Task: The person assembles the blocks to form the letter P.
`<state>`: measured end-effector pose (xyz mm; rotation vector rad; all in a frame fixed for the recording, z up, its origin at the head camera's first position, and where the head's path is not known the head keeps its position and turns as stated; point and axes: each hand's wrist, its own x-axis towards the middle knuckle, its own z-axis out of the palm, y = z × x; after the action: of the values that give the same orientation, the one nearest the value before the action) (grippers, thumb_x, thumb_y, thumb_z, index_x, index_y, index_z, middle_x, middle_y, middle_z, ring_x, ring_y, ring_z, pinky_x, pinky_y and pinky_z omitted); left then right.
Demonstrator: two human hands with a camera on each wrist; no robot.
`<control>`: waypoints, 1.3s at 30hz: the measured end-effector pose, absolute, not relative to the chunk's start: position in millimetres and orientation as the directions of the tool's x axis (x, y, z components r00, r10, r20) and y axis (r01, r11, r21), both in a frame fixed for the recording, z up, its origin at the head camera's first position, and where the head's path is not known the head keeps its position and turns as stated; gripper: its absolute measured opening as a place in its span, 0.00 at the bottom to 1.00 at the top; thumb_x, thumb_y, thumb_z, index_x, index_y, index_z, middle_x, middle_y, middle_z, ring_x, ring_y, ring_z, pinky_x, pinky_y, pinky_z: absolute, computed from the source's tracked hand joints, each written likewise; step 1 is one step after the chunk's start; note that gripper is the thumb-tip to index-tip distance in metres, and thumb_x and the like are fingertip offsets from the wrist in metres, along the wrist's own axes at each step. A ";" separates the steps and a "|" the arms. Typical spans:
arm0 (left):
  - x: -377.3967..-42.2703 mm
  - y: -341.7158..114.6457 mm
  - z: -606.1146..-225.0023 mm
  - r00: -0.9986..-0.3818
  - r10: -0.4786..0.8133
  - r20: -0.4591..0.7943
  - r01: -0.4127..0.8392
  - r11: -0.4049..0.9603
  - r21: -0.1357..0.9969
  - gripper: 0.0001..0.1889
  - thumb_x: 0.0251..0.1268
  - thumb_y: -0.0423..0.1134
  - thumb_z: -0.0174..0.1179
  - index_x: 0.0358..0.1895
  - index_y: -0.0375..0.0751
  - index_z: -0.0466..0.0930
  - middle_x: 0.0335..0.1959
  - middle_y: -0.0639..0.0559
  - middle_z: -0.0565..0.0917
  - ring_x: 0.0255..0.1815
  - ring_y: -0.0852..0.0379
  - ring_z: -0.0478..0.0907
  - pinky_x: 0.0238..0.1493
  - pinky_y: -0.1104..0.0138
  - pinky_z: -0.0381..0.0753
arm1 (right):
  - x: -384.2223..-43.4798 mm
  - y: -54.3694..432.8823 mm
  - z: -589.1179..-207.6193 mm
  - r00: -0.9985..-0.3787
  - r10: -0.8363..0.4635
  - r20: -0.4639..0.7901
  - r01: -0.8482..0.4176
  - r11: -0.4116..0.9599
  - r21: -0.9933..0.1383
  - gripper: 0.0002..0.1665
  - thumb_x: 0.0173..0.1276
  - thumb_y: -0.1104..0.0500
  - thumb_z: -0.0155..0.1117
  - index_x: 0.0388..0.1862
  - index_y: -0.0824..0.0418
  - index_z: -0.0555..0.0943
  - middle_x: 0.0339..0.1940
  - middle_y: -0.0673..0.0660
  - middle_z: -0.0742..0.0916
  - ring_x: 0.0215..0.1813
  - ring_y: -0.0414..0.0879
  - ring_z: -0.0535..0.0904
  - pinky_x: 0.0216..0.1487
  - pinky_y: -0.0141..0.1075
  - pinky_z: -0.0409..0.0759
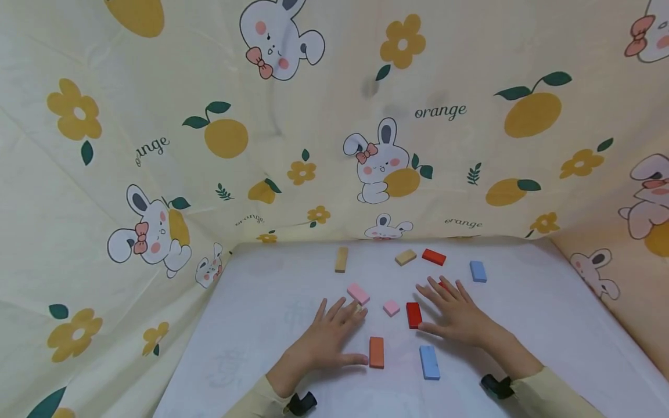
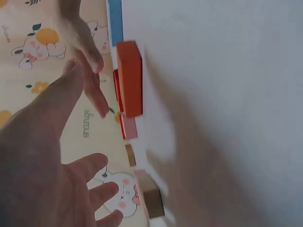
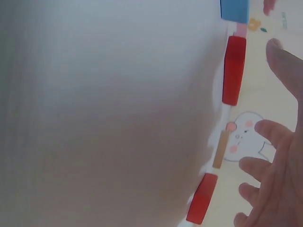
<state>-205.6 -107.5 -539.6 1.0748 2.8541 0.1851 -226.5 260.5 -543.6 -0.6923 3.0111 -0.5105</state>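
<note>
My left hand (image 1: 326, 337) hovers over the white surface with its fingers spread, holding nothing. Beside its thumb lies an orange block (image 1: 376, 352); near its fingertips are a pink block (image 1: 358, 294) and a wooden block (image 2: 152, 201), mostly hidden by the fingers in the head view. My right hand (image 1: 465, 316) is also spread and holds nothing. A red block (image 1: 413, 315) lies by its thumb, and another red block (image 1: 443, 285) shows partly behind its fingers. In the right wrist view, a gap separates the fingers from the red block (image 3: 234, 71).
A small pink block (image 1: 391, 308) lies between the hands, with a blue block (image 1: 430, 363) nearer me. Farther back are two wooden blocks (image 1: 341, 259), a red block (image 1: 434, 257) and another blue block (image 1: 478, 271). A printed cloth (image 1: 313, 116) rises behind the table (image 1: 251, 278).
</note>
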 end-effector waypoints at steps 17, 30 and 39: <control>-196.3 -86.7 -549.7 -0.694 0.719 -0.031 0.718 0.695 0.048 0.41 0.70 0.75 0.59 0.80 0.59 0.71 0.86 0.53 0.61 0.87 0.47 0.54 0.85 0.50 0.53 | -227.9 242.5 -538.3 -0.890 -0.456 -0.020 -0.416 0.829 -0.374 0.48 0.62 0.43 0.84 0.78 0.55 0.76 0.75 0.65 0.77 0.76 0.67 0.69 0.66 0.65 0.77; -190.9 -83.7 -550.5 -0.733 0.680 -0.008 0.679 0.732 0.055 0.36 0.67 0.73 0.65 0.71 0.59 0.77 0.66 0.58 0.77 0.69 0.55 0.70 0.75 0.55 0.68 | -236.3 246.5 -542.2 -0.901 -0.433 -0.013 -0.382 0.807 -0.450 0.41 0.57 0.46 0.88 0.66 0.58 0.82 0.56 0.53 0.84 0.60 0.51 0.78 0.56 0.49 0.87; -190.1 -84.7 -552.8 -0.755 0.656 -0.001 0.654 0.752 0.076 0.34 0.64 0.73 0.67 0.65 0.57 0.80 0.58 0.60 0.79 0.57 0.57 0.71 0.68 0.57 0.71 | -237.5 246.2 -543.4 -0.909 -0.414 -0.040 -0.343 0.802 -0.489 0.38 0.55 0.46 0.88 0.62 0.58 0.83 0.54 0.50 0.84 0.58 0.48 0.78 0.56 0.47 0.87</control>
<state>-190.1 -84.7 -552.8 1.0903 2.9151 0.1105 -237.5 246.2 -543.4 -0.6009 2.8431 -0.7301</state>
